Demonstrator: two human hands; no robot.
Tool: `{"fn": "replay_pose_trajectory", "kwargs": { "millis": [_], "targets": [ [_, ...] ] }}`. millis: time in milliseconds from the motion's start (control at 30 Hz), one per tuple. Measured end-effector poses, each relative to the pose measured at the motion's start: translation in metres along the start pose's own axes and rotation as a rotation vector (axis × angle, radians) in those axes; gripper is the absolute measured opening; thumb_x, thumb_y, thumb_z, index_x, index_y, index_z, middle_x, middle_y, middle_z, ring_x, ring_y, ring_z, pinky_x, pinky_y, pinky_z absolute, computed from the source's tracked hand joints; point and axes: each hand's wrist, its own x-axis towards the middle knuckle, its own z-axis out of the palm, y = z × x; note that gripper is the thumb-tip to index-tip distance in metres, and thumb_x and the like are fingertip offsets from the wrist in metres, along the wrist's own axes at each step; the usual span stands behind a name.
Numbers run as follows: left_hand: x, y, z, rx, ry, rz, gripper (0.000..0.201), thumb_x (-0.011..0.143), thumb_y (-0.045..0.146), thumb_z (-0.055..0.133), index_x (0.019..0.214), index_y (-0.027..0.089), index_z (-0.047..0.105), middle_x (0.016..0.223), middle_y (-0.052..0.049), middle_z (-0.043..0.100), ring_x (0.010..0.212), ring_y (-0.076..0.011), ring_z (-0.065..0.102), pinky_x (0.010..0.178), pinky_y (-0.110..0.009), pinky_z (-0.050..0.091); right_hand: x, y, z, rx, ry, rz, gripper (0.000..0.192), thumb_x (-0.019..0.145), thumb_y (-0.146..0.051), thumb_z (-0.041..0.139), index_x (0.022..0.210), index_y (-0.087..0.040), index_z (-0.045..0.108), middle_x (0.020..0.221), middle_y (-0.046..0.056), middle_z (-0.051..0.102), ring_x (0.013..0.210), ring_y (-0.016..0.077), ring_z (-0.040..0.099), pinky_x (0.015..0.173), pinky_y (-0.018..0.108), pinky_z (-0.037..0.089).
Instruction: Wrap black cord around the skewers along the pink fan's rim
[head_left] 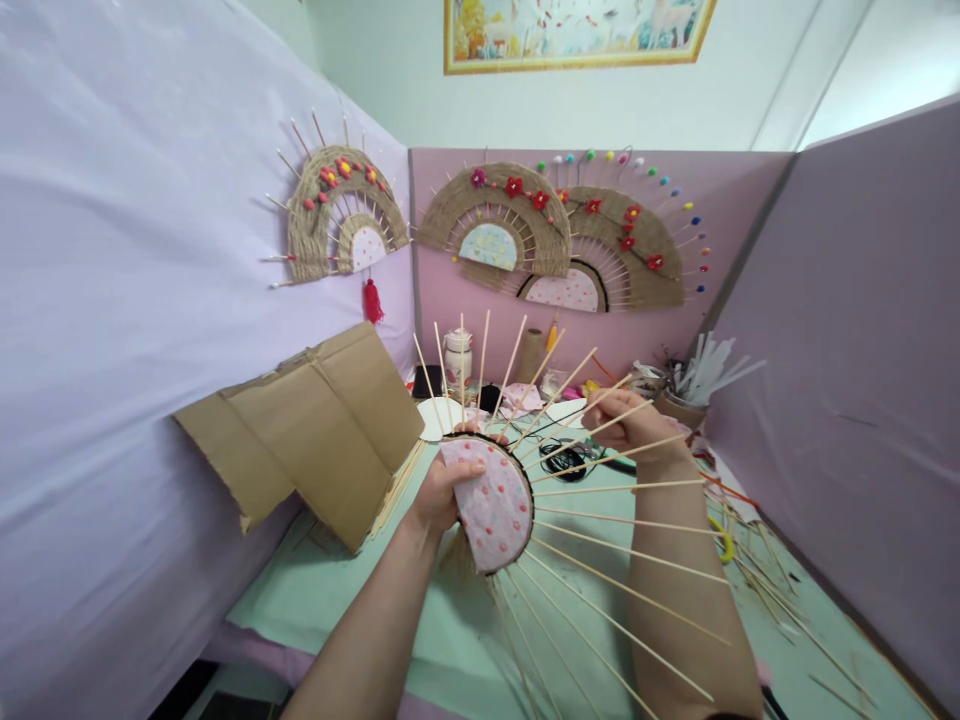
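Tabletop [360, 600], green-covered, carries a leaning cardboard sheet [315, 430] and loose sticks [780, 590]. Above it, the fan frame [525, 480] is held upright so its skewers radiate freely. Left hand [439, 495] grips the pink fabric hub [491, 505], steadying it. Right hand [630, 420] is closed, pinching skewers [600, 432] near their outer ends.

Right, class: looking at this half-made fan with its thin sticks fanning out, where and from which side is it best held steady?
Probably by the fabric-covered half-disc, gripped at its straight edge from the left, as the left hand does. It is the solid hub; the sticks radiate up, right and down, thin and springy. The right hand only touches the upper ones.
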Motion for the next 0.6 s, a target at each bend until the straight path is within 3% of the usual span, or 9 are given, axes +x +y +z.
{"fn": "replay_pose_trajectory", "kwargs": {
  "millis": [133, 367, 600],
  "targets": [
    [0.002, -0.002, -0.002, 0.034, 0.035, -0.025, 0.038, 0.055, 0.011, 0.069, 0.091, 0.016, 0.059, 0.088, -0.007, 0.068, 0.075, -0.0189, 0.063, 0.072, -0.032, 0.049, 0.005, -0.011, 0.003, 0.193, 0.113, -0.103, 0.024, 0.075, -0.035, 0.060, 0.062, -0.019, 0.048, 0.044, -0.009, 0.018, 0.037, 0.0047, 0.013, 0.032, 0.018, 0.012],
    [0.004, -0.004, -0.007, 0.086, 0.074, -0.045, 0.034, 0.055, 0.012, 0.070, 0.088, 0.016, 0.063, 0.078, -0.004, 0.068, 0.066, -0.0161, 0.063, 0.067, -0.028, 0.049, 0.011, -0.023, 0.031, 0.249, 0.143, -0.284, 0.017, 0.074, -0.031, 0.062, 0.086, -0.019, 0.058, 0.049, -0.009, 0.018, 0.039, 0.0058, 0.016, 0.032, 0.017, 0.017],
    [0.004, -0.005, -0.006, 0.083, 0.080, -0.061, 0.033, 0.056, 0.011, 0.070, 0.088, 0.016, 0.064, 0.079, -0.004, 0.068, 0.068, -0.0162, 0.063, 0.068, -0.027, 0.049, 0.009, -0.023, 0.032, 0.276, 0.211, -0.411, 0.016, 0.074, -0.031, 0.062, 0.087, -0.025, 0.059, 0.049, -0.008, 0.018, 0.041, 0.0076, 0.017, 0.036, 0.018, 0.017]
  ]
}}
